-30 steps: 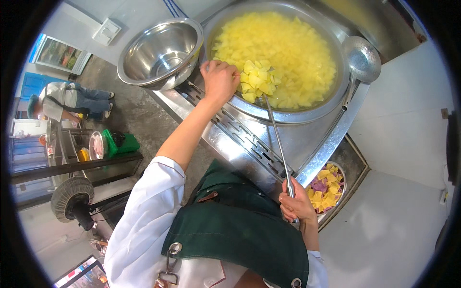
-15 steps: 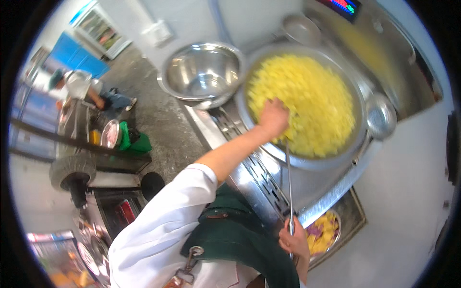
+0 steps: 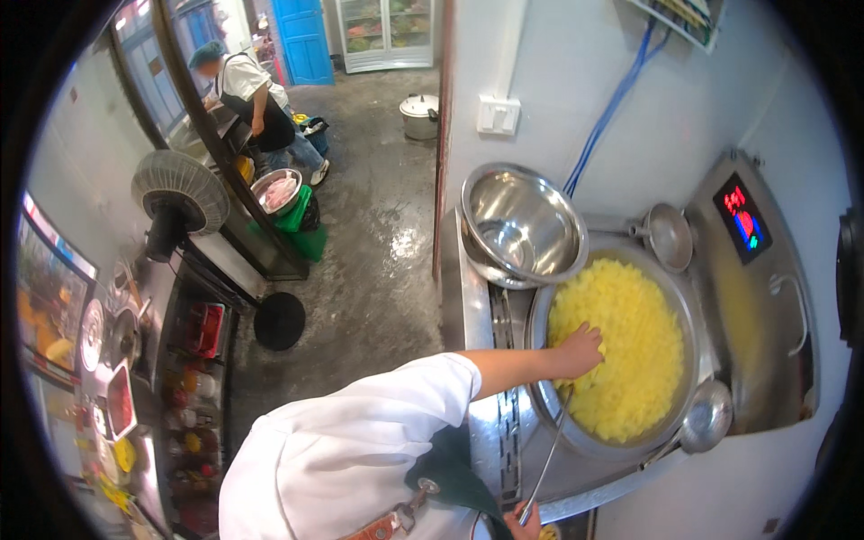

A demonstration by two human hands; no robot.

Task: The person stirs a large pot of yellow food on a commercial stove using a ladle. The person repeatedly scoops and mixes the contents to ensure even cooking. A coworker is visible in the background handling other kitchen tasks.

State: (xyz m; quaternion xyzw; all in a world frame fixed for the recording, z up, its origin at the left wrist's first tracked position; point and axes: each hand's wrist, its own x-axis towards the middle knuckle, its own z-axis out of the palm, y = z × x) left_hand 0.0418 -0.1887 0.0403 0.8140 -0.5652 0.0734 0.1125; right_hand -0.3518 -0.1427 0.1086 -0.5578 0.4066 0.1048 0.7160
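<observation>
A wide metal wok point(image 3: 693, 360) is filled with small yellow food pieces point(image 3: 630, 346) that look like cut potato. My left hand point(image 3: 577, 352) reaches over its left side, fingers curled, with a bit of yellow at the fingertips. At the lower edge, my right hand point(image 3: 524, 521) grips the long thin handle of a metal utensil point(image 3: 548, 459). That handle slants up into the yellow pieces just below my left hand; the utensil's head is buried there, so its kind does not show.
A steel bowl point(image 3: 526, 225) overlaps the wok's far left rim. A small pan point(image 3: 669, 238) rests behind; a ladle point(image 3: 705, 417) lies right. A lit control panel point(image 3: 743, 219) is on the back panel. Left are a fan point(image 3: 180, 193) and, farther off, a person point(image 3: 256, 103) bending at a counter.
The view has swung left, showing more floor and room. My left hand stays at the wok's left side, its fingers slightly shifted. My right hand keeps its grip on the handle.
</observation>
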